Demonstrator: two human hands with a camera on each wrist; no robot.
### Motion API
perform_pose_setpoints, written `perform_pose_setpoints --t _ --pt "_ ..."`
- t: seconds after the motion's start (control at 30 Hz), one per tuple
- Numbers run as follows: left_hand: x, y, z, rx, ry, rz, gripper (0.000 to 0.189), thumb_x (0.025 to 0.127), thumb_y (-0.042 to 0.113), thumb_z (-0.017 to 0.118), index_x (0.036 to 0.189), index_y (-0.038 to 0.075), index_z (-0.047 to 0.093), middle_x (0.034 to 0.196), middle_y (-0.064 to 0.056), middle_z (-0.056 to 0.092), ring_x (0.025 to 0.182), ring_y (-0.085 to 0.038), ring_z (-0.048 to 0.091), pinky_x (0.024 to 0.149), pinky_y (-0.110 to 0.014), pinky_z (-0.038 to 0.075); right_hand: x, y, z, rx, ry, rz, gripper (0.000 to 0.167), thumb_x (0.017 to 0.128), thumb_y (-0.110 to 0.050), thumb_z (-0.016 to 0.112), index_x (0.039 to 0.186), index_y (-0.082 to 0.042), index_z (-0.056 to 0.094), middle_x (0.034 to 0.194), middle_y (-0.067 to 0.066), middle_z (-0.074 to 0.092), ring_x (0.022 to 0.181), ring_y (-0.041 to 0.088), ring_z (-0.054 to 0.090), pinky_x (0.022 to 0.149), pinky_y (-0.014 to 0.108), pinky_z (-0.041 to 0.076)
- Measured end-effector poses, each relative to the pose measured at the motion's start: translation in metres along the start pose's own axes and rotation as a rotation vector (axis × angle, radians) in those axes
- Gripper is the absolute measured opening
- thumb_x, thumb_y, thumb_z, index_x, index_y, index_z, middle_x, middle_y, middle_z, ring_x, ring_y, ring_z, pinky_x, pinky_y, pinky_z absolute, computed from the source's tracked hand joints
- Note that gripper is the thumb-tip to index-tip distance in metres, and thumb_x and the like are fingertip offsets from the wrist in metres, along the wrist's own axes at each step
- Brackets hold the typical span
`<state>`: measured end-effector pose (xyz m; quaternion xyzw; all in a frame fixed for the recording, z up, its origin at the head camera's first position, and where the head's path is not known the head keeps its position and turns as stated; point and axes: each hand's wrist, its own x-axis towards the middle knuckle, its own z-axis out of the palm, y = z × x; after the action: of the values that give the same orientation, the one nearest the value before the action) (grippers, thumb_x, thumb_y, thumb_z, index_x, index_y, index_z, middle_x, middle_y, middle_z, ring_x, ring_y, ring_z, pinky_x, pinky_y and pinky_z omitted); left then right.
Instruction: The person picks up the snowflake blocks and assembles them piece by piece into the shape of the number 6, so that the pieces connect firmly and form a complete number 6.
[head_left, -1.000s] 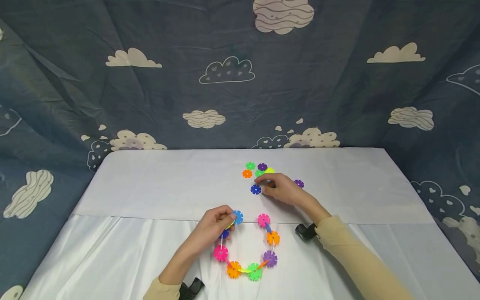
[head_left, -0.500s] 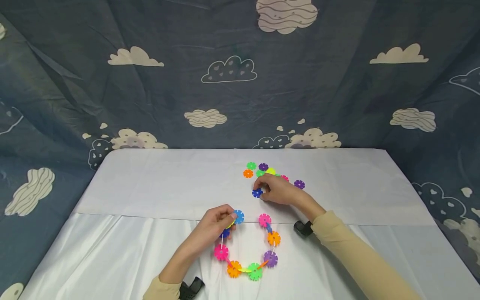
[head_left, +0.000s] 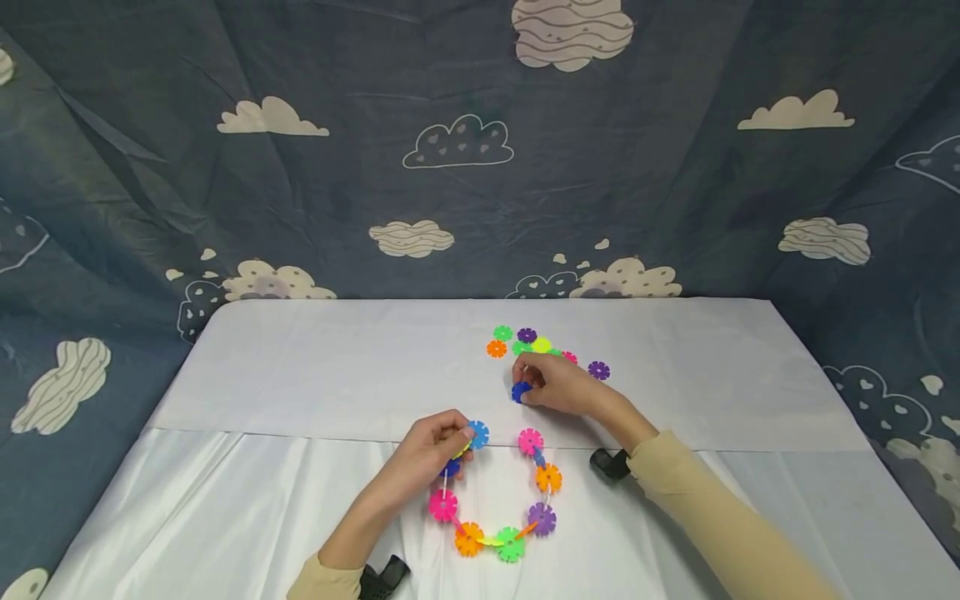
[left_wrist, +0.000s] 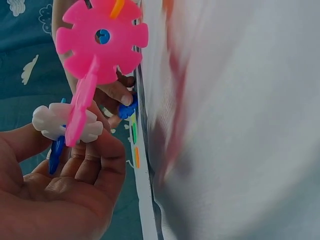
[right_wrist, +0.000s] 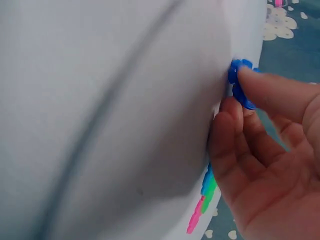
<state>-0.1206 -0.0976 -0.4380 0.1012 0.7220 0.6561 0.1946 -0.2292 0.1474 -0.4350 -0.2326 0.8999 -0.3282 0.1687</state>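
Note:
In the head view my left hand (head_left: 427, 450) pinches the upper left end of a curved chain of notched plastic discs, close to its light blue disc (head_left: 477, 434). The chain bends round the front of the table to a pink disc (head_left: 531, 441) at its other end, with a gap between the two ends. My right hand (head_left: 558, 384) holds a dark blue disc (head_left: 521, 392) between thumb and fingers, just in front of the loose discs. The right wrist view shows the thumb over this blue disc (right_wrist: 242, 84). A pink chain disc (left_wrist: 102, 40) looms large in the left wrist view.
Behind my right hand lie several loose discs, among them an orange disc (head_left: 497, 348) and a yellow disc (head_left: 542, 344). A purple disc (head_left: 598, 370) lies apart at the right. White cloth covers the table (head_left: 315, 367), and a dark cloud-patterned curtain (head_left: 300, 200) hangs behind it.
My right hand has taken hold of the dark blue disc and drawn it slightly toward me and to the right. The left hand and the chain have stayed nearly still.

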Motion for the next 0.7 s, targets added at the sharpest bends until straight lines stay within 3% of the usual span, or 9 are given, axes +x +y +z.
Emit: perform_pose_setpoints --t 0.3,0.5,0.7 --pt "0.0 0.002 0.002 0.003 0.016 0.007 0.022 0.103 0.023 0.054 0.099 0.002 0.06 0.089 -0.026 0.061 0.063 -0.023 0.056 0.054 -0.024 0.044 -0.039 -0.024 0.007 0.105 0.22 0.058 0.017 0.089 -0.01 0.073 0.106 -0.013 0.071 0.09 -0.004 0.065 0.085 0.016 0.06 0.078 0.029 0.054" --pt "-0.001 0.004 0.003 -0.009 0.014 0.025 0.019 0.104 0.02 0.052 0.102 0.003 0.059 0.091 -0.028 0.06 0.064 -0.021 0.057 0.058 -0.025 0.047 -0.069 -0.047 0.014 0.351 0.295 0.061 0.012 0.095 -0.013 0.066 0.106 -0.008 0.066 0.084 0.006 0.066 0.076 0.027 0.063 0.071 0.034 0.056" --pt "-0.002 0.005 0.006 0.019 0.011 0.067 0.019 0.104 0.022 0.051 0.102 0.004 0.059 0.084 -0.024 0.06 0.066 -0.03 0.057 0.055 -0.023 0.039 -0.082 -0.059 0.033 0.638 0.275 0.084 0.02 0.097 -0.012 0.063 0.113 0.0 0.064 0.076 0.017 0.067 0.064 0.031 0.062 0.061 0.03 0.056"
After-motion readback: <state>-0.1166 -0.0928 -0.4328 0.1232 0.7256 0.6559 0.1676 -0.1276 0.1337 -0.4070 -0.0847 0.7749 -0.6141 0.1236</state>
